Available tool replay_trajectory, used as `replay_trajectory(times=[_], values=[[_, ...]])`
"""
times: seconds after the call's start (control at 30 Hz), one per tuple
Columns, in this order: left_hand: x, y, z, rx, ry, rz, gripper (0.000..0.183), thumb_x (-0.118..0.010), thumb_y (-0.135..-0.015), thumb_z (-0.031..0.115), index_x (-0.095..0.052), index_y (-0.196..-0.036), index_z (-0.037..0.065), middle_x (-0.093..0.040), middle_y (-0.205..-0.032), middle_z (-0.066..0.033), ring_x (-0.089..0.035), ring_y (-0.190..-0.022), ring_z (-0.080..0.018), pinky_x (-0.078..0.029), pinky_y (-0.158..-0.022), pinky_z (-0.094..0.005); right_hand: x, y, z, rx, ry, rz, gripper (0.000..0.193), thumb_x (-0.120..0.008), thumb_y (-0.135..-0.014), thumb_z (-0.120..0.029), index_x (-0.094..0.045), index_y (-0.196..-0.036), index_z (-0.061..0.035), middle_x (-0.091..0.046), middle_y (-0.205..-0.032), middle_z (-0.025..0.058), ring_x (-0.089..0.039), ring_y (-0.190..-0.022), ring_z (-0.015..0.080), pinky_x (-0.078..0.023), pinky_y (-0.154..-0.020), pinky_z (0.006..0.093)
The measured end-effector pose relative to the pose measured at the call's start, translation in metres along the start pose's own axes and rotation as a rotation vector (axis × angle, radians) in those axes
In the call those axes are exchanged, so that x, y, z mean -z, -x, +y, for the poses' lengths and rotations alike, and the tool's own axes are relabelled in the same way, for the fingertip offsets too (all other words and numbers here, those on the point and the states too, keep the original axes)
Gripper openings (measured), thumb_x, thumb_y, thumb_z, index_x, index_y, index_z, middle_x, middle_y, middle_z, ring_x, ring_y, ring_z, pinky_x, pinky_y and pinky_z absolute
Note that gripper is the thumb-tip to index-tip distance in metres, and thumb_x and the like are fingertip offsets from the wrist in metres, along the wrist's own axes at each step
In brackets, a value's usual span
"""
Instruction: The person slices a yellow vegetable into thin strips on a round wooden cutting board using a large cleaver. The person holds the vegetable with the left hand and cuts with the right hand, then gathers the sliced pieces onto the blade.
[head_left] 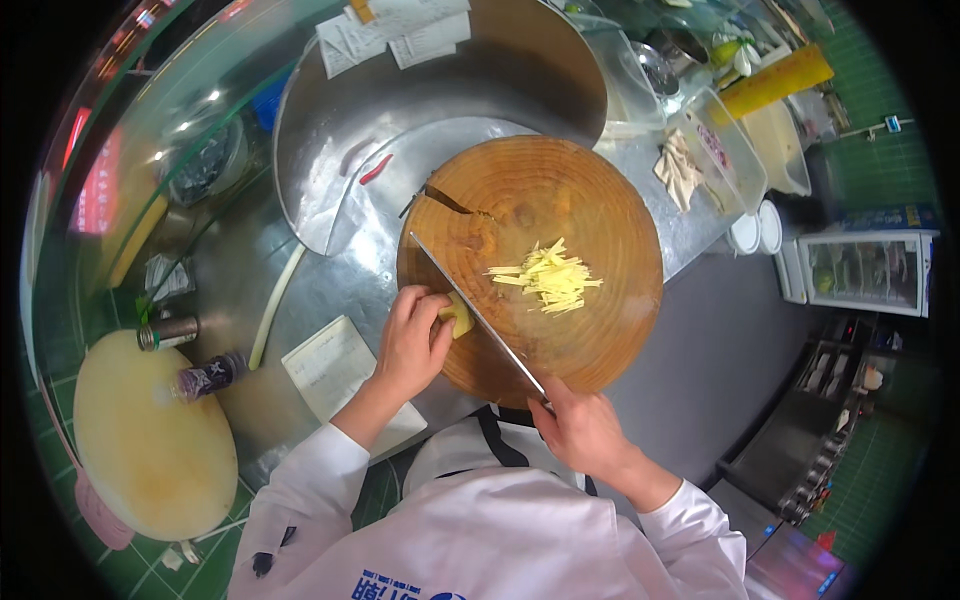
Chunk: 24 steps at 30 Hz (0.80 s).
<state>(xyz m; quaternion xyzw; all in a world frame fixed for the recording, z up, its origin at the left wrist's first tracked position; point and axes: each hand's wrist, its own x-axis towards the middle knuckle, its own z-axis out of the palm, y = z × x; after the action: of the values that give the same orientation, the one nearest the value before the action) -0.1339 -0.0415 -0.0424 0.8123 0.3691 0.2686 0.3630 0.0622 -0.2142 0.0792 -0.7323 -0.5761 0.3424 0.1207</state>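
My left hand (410, 338) rests at the left edge of a round wooden chopping block (600, 210), its fingers curled over a yellowish piece of ginger (459, 317). In my right hand (588, 432) is the handle of a kitchen knife (482, 315). The blade runs up and left across the block, seen nearly edge-on, close beside the ginger. To the right of the blade lies a loose heap of pale yellow ginger strips (552, 280). A dark crack (448, 201) splits the block's upper left. My left fingers hide part of the ginger.
A curved steel wall (440, 90) rises behind the block, with a red chilli (376, 169) before it. A white pad (340, 375) and a green stalk (274, 305) lie left. Farther left are a jar (210, 376) and an oval board (155, 440). Clear tubs (735, 150) stand back right.
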Motion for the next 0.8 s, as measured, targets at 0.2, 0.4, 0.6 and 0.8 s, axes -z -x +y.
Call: replay_trajectory(times=[0.2, 0.4, 0.6, 0.8], values=[[0.011, -0.003, 0.005, -0.005, -0.097, -0.099, 0.038, -0.072, -0.087, 0.002, -0.063, -0.124, 0.001, -0.056, -0.127, -0.023, -0.058, -0.114, -0.0459, -0.05, -0.097, -0.0502, 0.008, 0.02, -0.023, -0.005, -0.048, 0.067, 0.049, -0.072, -0.09, -0.012, -0.059, -0.135, 0.0016, -0.068, -0.078, 0.0143, -0.069, -0.063, 0.0335, -0.055, -0.055, 0.0448], [0.019, 0.003, -0.007, 0.006, -0.208, -0.312, 0.049, -0.07, -0.084, 0.0, -0.061, -0.132, -0.001, -0.052, -0.136, -0.0275, -0.05, -0.127, -0.0493, -0.045, -0.106, -0.0531, 0.029, 0.039, -0.02, 0.018, -0.051, -0.013, 0.057, -0.076, -0.086, -0.012, -0.059, -0.138, 0.0051, -0.061, -0.07, 0.0096, -0.063, -0.054, 0.0272, -0.051, -0.05, 0.0401], [0.021, 0.003, -0.008, 0.005, -0.217, -0.359, 0.054, -0.068, -0.081, -0.002, -0.058, -0.134, -0.002, -0.051, -0.136, -0.0286, -0.048, -0.128, -0.0493, -0.044, -0.106, -0.0536, 0.032, 0.044, -0.016, -0.021, -0.113, -0.033, 0.054, -0.076, -0.084, -0.009, -0.062, -0.134, 0.0056, -0.061, -0.069, 0.0101, -0.063, -0.053, 0.0276, -0.052, -0.05, 0.0401], [0.022, -0.002, -0.001, -0.008, -0.209, -0.342, 0.053, -0.065, -0.08, -0.004, -0.058, -0.133, -0.003, -0.052, -0.131, -0.0278, -0.051, -0.122, -0.0488, -0.045, -0.104, -0.0526, 0.039, 0.045, -0.007, 0.006, -0.097, -0.077, 0.057, -0.077, -0.083, -0.013, -0.061, -0.135, 0.0057, -0.062, -0.07, 0.0088, -0.063, -0.052, 0.0265, -0.052, -0.049, 0.0396]])
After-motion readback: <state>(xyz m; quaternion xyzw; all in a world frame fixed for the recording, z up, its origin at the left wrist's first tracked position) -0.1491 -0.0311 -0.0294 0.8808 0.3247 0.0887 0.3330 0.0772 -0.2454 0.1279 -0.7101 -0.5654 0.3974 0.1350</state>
